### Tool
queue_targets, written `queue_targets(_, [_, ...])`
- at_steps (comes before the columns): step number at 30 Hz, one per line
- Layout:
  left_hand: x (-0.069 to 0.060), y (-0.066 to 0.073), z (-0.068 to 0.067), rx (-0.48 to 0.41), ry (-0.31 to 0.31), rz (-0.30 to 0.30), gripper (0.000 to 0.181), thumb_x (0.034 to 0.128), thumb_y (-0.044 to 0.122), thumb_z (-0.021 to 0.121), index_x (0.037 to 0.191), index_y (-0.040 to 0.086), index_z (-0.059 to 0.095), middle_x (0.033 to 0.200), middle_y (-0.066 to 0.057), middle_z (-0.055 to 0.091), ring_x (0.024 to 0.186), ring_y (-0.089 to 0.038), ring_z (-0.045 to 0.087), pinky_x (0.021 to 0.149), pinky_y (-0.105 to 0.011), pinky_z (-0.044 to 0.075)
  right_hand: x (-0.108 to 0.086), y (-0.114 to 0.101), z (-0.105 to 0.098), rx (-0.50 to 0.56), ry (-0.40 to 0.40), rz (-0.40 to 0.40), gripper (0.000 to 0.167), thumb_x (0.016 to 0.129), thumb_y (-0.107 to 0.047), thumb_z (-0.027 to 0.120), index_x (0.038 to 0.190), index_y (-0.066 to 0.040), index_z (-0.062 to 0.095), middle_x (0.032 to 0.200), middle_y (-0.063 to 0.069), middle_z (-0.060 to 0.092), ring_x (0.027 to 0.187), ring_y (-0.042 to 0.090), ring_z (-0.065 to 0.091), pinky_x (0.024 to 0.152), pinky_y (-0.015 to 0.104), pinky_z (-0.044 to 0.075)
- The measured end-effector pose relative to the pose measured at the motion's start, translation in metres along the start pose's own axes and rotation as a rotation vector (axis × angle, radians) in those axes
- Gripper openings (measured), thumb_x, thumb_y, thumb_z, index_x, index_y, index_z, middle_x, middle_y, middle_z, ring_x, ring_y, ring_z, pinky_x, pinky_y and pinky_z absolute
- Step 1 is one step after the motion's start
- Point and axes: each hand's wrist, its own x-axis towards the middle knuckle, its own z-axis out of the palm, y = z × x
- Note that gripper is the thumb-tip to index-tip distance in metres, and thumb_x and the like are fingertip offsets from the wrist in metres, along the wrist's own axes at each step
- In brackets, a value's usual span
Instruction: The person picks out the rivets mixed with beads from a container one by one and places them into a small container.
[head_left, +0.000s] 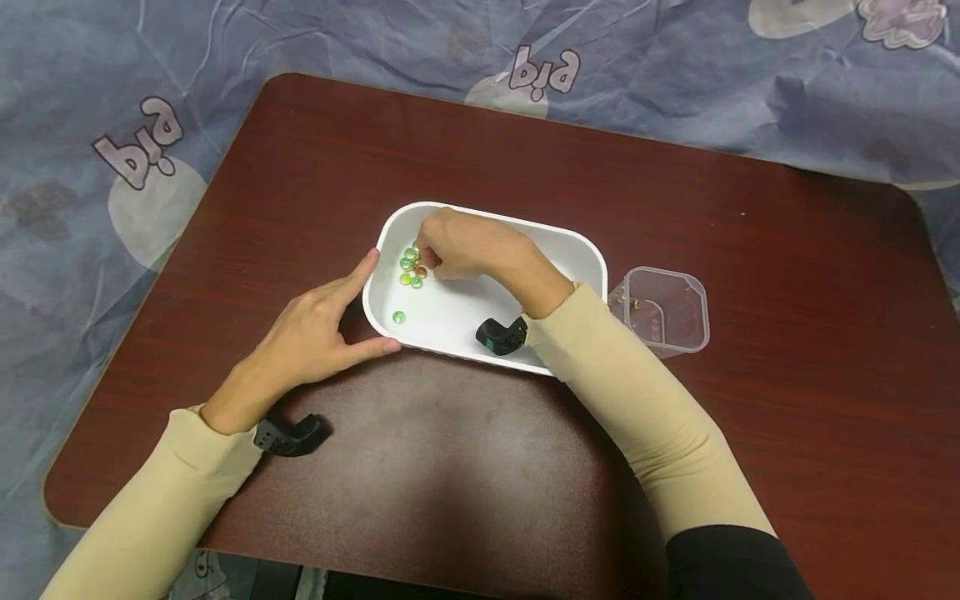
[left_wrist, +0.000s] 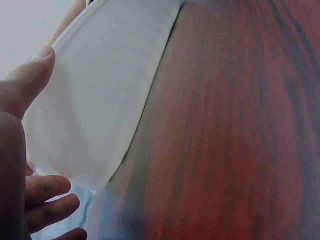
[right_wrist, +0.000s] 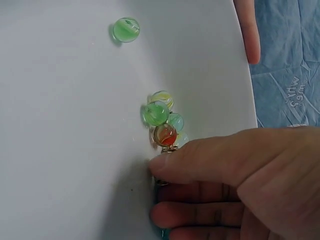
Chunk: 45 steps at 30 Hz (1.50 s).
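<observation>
A white tray (head_left: 450, 329) holds several glass marbles, mostly green, near its left end; one green marble (head_left: 399, 317) (right_wrist: 126, 30) sits apart. An orange-red marble (right_wrist: 165, 135) lies in the cluster beside small gold-coloured pieces (right_wrist: 169, 149). My right hand (head_left: 468, 242) (right_wrist: 235, 180) is inside the tray, fingers curled and thumb bent down, pinching at a small gold-coloured piece partly hidden by the thumb. My left hand (head_left: 307, 333) (left_wrist: 20, 150) is spread at the tray's left end, thumb and index fingertip touching its outer wall (left_wrist: 100, 100).
Right of the tray, a clear plastic container (head_left: 678, 312) with small gold-coloured bits in it stands partly behind my right sleeve. Both are on a dark red-brown table (head_left: 450, 150). Blue patterned cloth (head_left: 360, 50) lies beyond the table. Each wrist wears a black device.
</observation>
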Motion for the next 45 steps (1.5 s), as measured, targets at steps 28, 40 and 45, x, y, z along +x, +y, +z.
queue_targets(28, [-0.001, 0.001, 0.000, 0.000, -0.001, -0.001, 0.102, 0.0844, 0.077, 0.051, 0.156, 0.008, 0.028, 0.143, -0.021, 0.050, 0.124, -0.036, 0.056, 0.096, -0.053, 0.046, -0.004, 0.000, -0.001, 0.039, -0.002, 0.036, 0.014, 0.076, 0.005, 0.059, 0.078, -0.009, 0.063, 0.077, 0.001, 0.055, 0.076, 0.018, 0.048, 0.065, 0.027, 0.038])
queue_targets(40, [0.000, 0.000, 0.000, 0.007, 0.008, 0.007, 0.102, 0.0847, 0.077, 0.048, 0.156, 0.008, 0.028, 0.143, -0.022, 0.050, 0.124, -0.036, 0.055, 0.095, -0.053, 0.047, -0.012, 0.002, -0.007, 0.077, 0.061, 0.022, 0.021, 0.073, 0.005, 0.058, 0.083, -0.009, 0.069, 0.075, 0.001, 0.055, 0.076, 0.017, 0.048, 0.062, 0.027, 0.038])
queue_targets(45, [-0.001, 0.000, 0.000, 0.010, 0.000, -0.006, 0.102, 0.0843, 0.076, 0.052, 0.156, 0.008, 0.028, 0.143, -0.022, 0.050, 0.124, -0.036, 0.055, 0.095, -0.053, 0.047, -0.013, 0.002, -0.007, 0.099, 0.063, -0.007, 0.023, 0.074, 0.008, 0.057, 0.086, -0.006, 0.071, 0.073, 0.002, 0.054, 0.071, 0.016, 0.047, 0.061, 0.027, 0.037])
